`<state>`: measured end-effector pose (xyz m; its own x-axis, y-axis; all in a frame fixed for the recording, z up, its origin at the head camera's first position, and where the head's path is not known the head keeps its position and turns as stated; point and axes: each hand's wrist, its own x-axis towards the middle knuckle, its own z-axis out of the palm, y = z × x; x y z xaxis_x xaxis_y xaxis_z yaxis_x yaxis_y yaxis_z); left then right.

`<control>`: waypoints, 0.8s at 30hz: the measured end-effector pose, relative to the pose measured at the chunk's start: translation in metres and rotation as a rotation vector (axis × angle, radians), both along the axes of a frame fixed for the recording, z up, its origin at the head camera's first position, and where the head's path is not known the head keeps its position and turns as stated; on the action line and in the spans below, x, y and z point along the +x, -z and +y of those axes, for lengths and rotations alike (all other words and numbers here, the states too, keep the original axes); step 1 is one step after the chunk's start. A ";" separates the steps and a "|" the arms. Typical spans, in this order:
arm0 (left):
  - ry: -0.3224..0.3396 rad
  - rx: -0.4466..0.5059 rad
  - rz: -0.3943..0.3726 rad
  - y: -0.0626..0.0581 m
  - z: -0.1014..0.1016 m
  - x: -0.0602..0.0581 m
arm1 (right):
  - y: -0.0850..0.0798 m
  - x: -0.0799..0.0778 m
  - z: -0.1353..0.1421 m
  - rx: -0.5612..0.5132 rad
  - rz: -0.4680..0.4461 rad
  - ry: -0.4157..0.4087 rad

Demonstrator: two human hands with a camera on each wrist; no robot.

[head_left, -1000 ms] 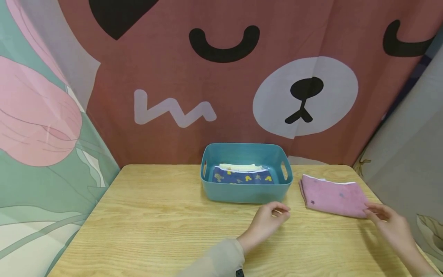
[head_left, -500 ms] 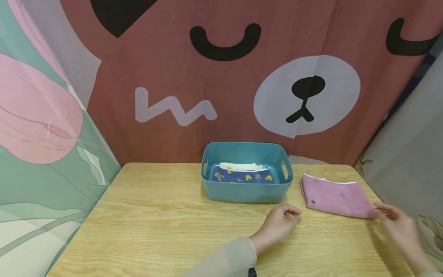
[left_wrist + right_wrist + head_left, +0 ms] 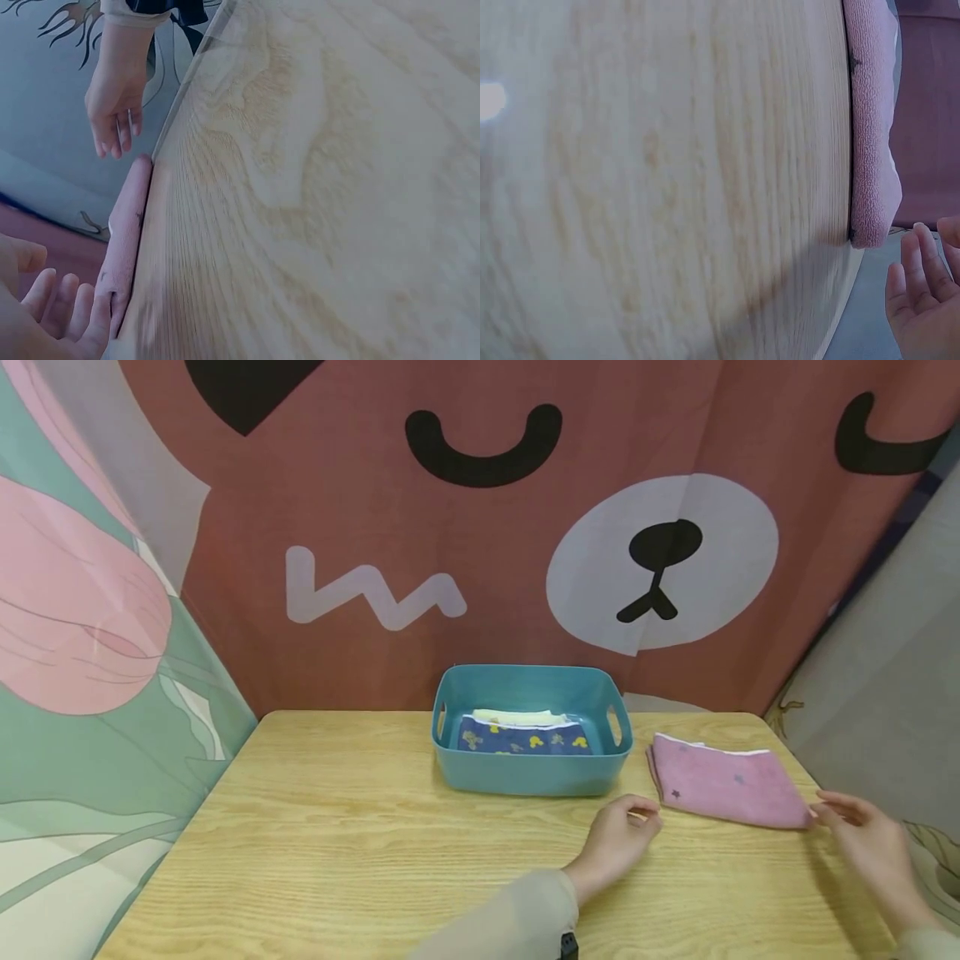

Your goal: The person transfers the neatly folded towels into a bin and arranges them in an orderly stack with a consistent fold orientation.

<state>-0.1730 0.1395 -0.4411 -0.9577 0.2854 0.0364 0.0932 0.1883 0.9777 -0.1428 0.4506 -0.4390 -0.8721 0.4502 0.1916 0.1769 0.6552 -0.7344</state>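
Note:
A folded pink towel (image 3: 731,783) with small dark stars and a white edge lies on the right of the table in the head view. My left hand (image 3: 617,845) is near its front left corner, fingers loosely bent, holding nothing. At the opposite corner is my right hand (image 3: 873,852), with loosely bent fingers. In the right wrist view, the right hand (image 3: 926,292) appears apart from the towel (image 3: 871,127). The left wrist view has the left hand (image 3: 56,315) near the towel (image 3: 127,232); whether they touch, I cannot tell.
Left of the pink towel stands a teal basket (image 3: 528,774) with handle holes. Inside it are a folded blue patterned cloth (image 3: 517,739) and a pale yellow cloth (image 3: 517,718). Printed curtains (image 3: 480,543) hang behind and beside the wooden table (image 3: 337,843).
My left hand has moved right, from in front of the basket toward the pink towel. My right hand has shifted slightly right, and more of the towel's near right corner shows.

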 end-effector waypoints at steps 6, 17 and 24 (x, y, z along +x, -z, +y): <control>-0.058 0.033 -0.054 0.002 0.013 -0.004 | 0.000 -0.003 0.001 0.001 0.009 0.009; -0.167 0.108 -0.051 0.005 0.025 -0.014 | 0.004 -0.014 0.001 -0.039 -0.019 0.052; -0.152 0.039 0.001 0.008 0.033 -0.019 | 0.000 -0.020 0.002 0.043 -0.083 0.099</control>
<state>-0.1917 0.1720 -0.4492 -0.9897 0.1358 0.0452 0.0673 0.1622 0.9845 -0.1624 0.4530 -0.4391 -0.8374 0.5280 0.1415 0.3017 0.6621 -0.6860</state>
